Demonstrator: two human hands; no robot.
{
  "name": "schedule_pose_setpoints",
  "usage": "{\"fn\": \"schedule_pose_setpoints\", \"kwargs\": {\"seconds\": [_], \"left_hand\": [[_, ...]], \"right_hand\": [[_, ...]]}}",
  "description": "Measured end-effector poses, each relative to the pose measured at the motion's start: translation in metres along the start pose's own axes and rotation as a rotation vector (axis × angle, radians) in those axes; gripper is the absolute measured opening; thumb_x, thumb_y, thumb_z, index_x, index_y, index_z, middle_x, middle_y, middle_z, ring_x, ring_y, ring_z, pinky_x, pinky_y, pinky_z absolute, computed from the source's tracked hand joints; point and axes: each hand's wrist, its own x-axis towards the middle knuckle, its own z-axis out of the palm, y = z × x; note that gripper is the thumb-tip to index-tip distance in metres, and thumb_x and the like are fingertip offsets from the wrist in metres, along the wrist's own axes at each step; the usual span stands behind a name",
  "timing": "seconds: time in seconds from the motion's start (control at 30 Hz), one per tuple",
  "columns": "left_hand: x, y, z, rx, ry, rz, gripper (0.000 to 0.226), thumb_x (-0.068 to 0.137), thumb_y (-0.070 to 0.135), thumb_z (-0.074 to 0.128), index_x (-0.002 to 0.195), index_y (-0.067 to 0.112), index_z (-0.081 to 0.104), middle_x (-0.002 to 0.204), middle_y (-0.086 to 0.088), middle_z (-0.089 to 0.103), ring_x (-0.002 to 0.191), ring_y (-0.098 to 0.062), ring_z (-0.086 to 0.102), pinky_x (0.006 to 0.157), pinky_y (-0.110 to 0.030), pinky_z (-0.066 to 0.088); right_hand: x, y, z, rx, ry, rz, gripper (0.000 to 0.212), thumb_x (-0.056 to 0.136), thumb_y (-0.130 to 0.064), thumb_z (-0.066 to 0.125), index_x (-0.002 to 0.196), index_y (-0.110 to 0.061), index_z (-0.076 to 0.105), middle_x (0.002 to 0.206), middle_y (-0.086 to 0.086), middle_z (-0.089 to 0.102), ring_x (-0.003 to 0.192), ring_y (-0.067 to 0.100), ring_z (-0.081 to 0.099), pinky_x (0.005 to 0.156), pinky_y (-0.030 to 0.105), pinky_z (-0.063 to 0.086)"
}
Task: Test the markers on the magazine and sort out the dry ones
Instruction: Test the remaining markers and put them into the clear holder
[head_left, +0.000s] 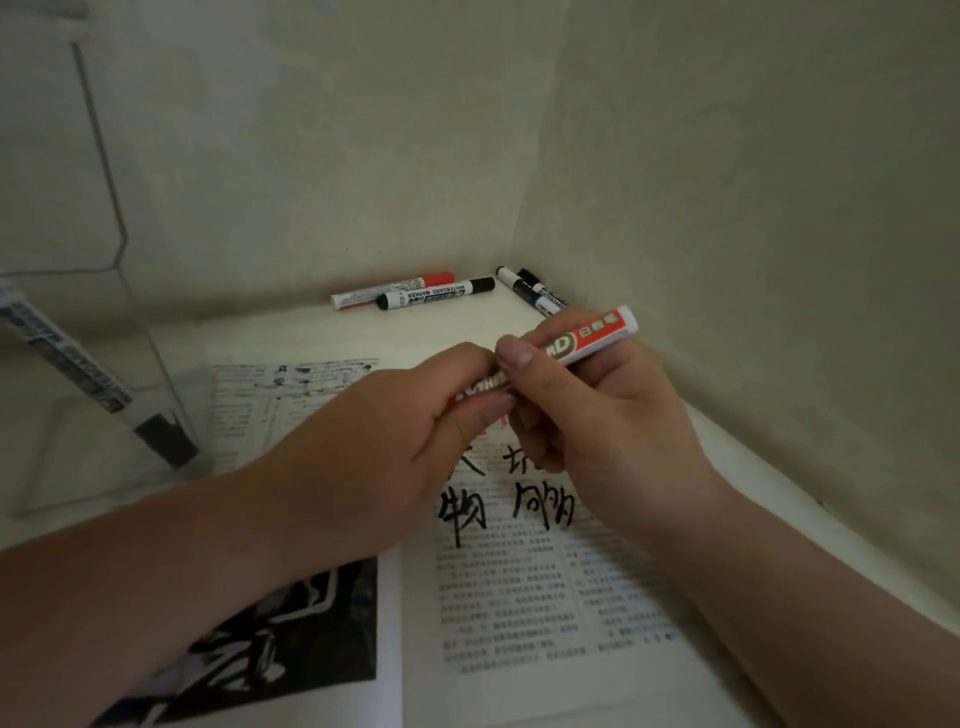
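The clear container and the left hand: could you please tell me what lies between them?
In the head view, only the left page of the magazine lies between the clear container and the left hand, which grips the red marker.

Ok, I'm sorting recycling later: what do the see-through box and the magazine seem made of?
Box: clear, glossy, probably acrylic or glass; the marker inside shows through its wall. Magazine: thin matte paper, by its printed columns and flat open pages.
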Motion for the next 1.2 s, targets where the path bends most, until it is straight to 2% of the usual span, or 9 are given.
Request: {"fn": "schedule_pose_setpoints", "kwargs": {"seconds": [0.23,0.3,0.43,0.53,0.63,0.7,0.77,0.9,1.2], "left_hand": [[-0.001,-0.003,-0.007,-0.064,-0.071,-0.036,0.046,0.095,0.068,0.037,0.136,0.049,0.030,0.093,0.013,0.058,0.078,-0.010,0.059,0.067,-0.019,0.047],[-0.003,-0.006,-0.006,-0.042,-0.076,-0.036,0.042,0.098,0.051,0.039,0.137,0.049,0.025,0.102,0.017,0.055,0.091,-0.007,0.057,0.073,-0.017,0.044],[-0.003,-0.004,-0.003,0.069,-0.094,-0.032,0.039,0.103,0.026,0.038,0.136,0.046,0.028,0.117,0.025,0.054,0.110,0.006,0.055,0.088,-0.017,0.048],[-0.002,-0.003,-0.001,0.109,-0.093,-0.011,0.037,0.102,0.033,0.047,0.132,0.048,0.031,0.128,0.024,0.060,0.115,0.008,0.056,0.092,-0.011,0.046],[-0.002,-0.006,-0.004,0.197,-0.082,0.072,0.027,0.095,0.047,0.052,0.122,0.047,0.049,0.117,0.026,0.064,0.109,0.009,0.054,0.081,-0.003,0.041],[-0.001,-0.010,-0.003,0.256,-0.069,0.130,0.023,0.095,0.050,0.053,0.116,0.044,0.057,0.108,0.024,0.063,0.103,0.003,0.055,0.083,-0.011,0.043],[0.001,-0.014,-0.002,0.298,-0.057,0.209,0.022,0.095,0.051,0.054,0.114,0.040,0.061,0.106,0.024,0.056,0.102,-0.001,0.053,0.086,-0.018,0.044],[0.000,-0.014,-0.002,0.270,-0.072,0.188,0.024,0.093,0.053,0.056,0.114,0.043,0.062,0.103,0.027,0.049,0.101,0.003,0.051,0.082,-0.015,0.041],[0.000,-0.013,-0.002,0.303,-0.090,0.204,0.022,0.094,0.046,0.053,0.112,0.038,0.062,0.096,0.032,0.052,0.095,0.006,0.052,0.079,-0.009,0.039]], "right_hand": [[0.012,-0.003,-0.023,0.068,0.176,-0.072,0.012,0.081,-0.010,0.064,0.069,-0.013,0.065,0.049,0.008,0.048,0.041,0.021,0.039,0.042,0.022,0.031],[0.016,-0.011,-0.040,0.079,0.250,-0.050,0.012,0.078,-0.010,0.059,0.076,-0.008,0.071,0.051,0.013,0.052,0.043,0.025,0.047,0.042,0.024,0.034],[0.016,-0.032,-0.071,-0.143,0.169,0.218,0.019,0.091,-0.009,0.058,0.097,-0.005,0.075,0.082,0.021,0.072,0.073,0.031,0.066,0.056,0.032,0.051],[0.005,-0.030,-0.075,-0.283,0.077,0.292,0.013,0.070,-0.007,0.079,0.082,-0.009,0.075,0.076,0.012,0.069,0.078,0.024,0.068,0.069,0.035,0.059],[-0.011,-0.014,-0.071,-0.285,0.107,0.262,0.013,0.058,-0.005,0.077,0.063,-0.014,0.069,0.062,0.011,0.060,0.065,0.030,0.063,0.064,0.036,0.053],[-0.017,-0.004,-0.070,-0.241,0.107,0.223,0.008,0.059,-0.005,0.071,0.061,-0.012,0.068,0.056,0.010,0.055,0.054,0.023,0.050,0.056,0.032,0.038],[-0.019,-0.003,-0.072,-0.181,0.091,0.227,0.010,0.063,-0.003,0.068,0.067,-0.009,0.075,0.061,0.013,0.062,0.056,0.020,0.054,0.053,0.026,0.044],[-0.023,-0.007,-0.078,-0.256,-0.012,0.206,0.018,0.065,0.000,0.084,0.079,-0.010,0.080,0.079,0.025,0.072,0.072,0.030,0.065,0.065,0.024,0.054],[-0.021,0.002,-0.077,-0.329,-0.004,0.219,0.004,0.070,-0.011,0.071,0.072,-0.008,0.071,0.067,0.012,0.070,0.058,0.024,0.050,0.048,0.022,0.038]]}}
